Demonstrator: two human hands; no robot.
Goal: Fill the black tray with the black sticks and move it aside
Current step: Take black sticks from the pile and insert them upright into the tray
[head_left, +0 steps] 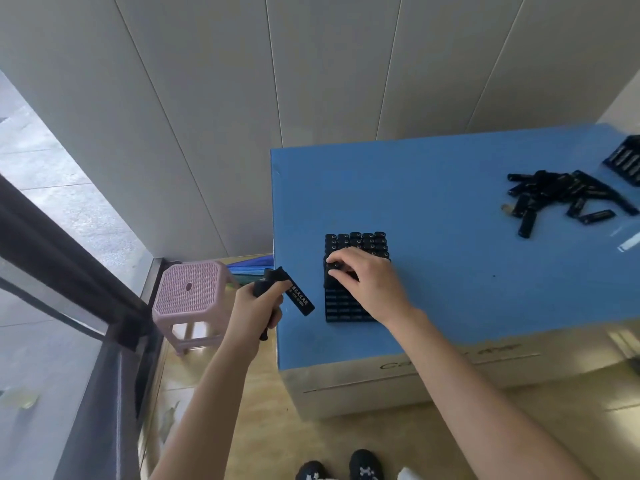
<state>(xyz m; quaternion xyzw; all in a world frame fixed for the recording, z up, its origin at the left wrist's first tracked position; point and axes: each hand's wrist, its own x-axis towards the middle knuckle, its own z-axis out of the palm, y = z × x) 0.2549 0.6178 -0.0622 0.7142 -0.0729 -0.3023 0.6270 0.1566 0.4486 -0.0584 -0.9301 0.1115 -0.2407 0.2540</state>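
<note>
We saw the right hand [369, 287] pinching a short black stick [334, 267] atop the filled black plastic tray [348, 315] on the blue tabletop [467, 265]; the left hand [258, 308] gripped more sticks [299, 299] just beside it; their white lettering was unreadable.

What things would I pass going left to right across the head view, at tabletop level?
Pink stool → left hand gripping black sticks → black tray → loose pile of sticks → second tray at the right edge. The right hand overlaps the black tray, so it is left out.
</note>
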